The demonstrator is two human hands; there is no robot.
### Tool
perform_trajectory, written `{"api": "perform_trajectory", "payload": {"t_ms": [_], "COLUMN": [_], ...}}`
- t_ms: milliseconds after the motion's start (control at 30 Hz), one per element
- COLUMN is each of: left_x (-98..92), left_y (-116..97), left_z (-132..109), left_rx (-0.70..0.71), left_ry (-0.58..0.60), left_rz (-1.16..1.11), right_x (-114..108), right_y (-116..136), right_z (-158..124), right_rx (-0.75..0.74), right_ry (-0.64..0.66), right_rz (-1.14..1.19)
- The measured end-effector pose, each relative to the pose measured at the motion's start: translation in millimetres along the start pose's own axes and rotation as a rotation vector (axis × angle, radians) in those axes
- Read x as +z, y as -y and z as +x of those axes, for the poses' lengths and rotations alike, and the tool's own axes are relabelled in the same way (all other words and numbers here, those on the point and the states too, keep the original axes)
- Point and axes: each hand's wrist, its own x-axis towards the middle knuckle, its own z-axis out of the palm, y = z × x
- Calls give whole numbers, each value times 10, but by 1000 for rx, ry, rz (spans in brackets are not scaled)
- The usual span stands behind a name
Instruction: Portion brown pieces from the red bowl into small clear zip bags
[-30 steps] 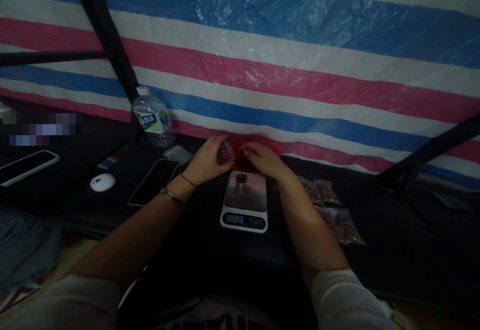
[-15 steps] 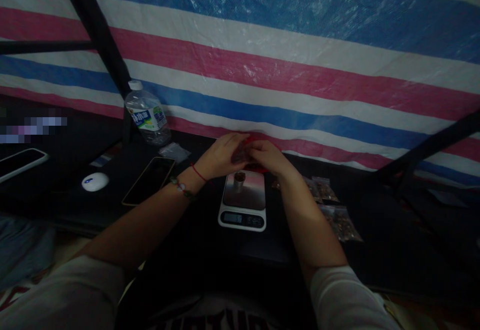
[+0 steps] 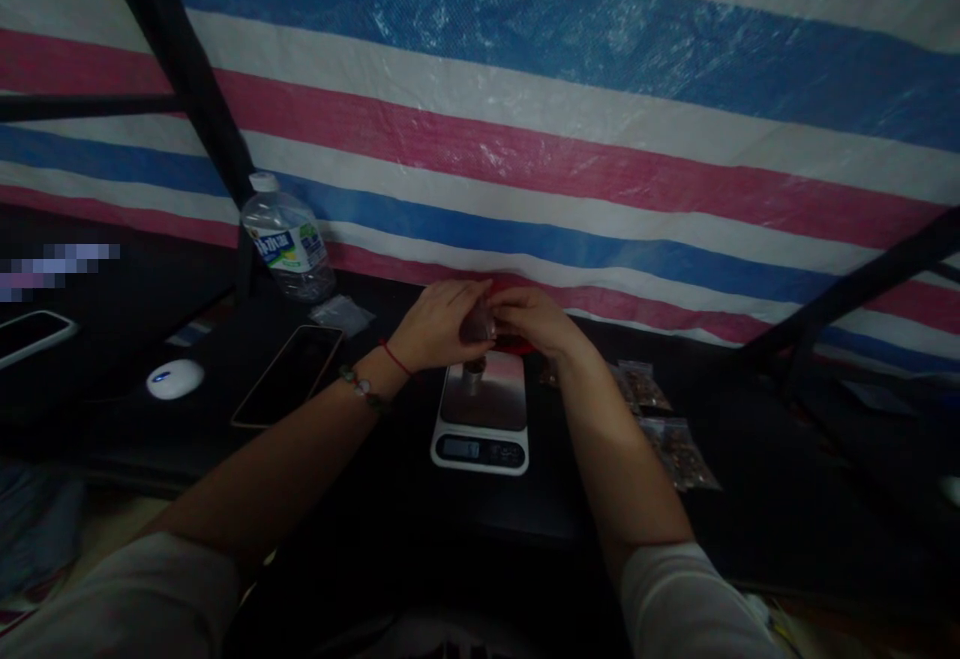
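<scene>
A white kitchen scale (image 3: 484, 401) with a metal top and a lit display lies in front of me. On its top stands a small metal cup (image 3: 473, 377), partly covered from above by my left hand (image 3: 447, 323). That hand is closed around a see-through plastic bag (image 3: 480, 323), just above the cup. My right hand (image 3: 531, 319) is at the bag's right side with its fingers pinched together; what is between them is hidden. Behind both hands a red bowl (image 3: 517, 343) shows in part.
Small bags of brown bits (image 3: 681, 451) lie right of my right forearm. To the left are a phone (image 3: 289, 376), a white mouse (image 3: 175, 379), an empty plastic bag (image 3: 342, 314) and a large clear bottle (image 3: 289, 244). A striped tarp (image 3: 480, 129) hangs behind the black table.
My left hand has shifted a little with the plastic bag, which now shows more clearly over the cup. My right hand stays close beside it. The whole view has tilted slightly.
</scene>
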Motion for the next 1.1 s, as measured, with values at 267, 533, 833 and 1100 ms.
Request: {"api": "perform_trajectory", "payload": {"t_ms": [267,533,833,1100], "left_x": [26,29,56,71], "left_y": [19,22,62,113], "left_z": [-26,-26,-38,-27], "left_rx": [-2,29,46,-15], "left_ry": [17,18,10,53], "left_rz": [-18,3,19,51], "right_x": [19,81,204,155], "right_y": [32,39,-43,-54], "right_z": [-3,12,79,94], "right_rx": [-63,-148,-221,-308], "right_ry": [15,2,-32,-37], "right_rz": [-180,-360,-506,-669]}}
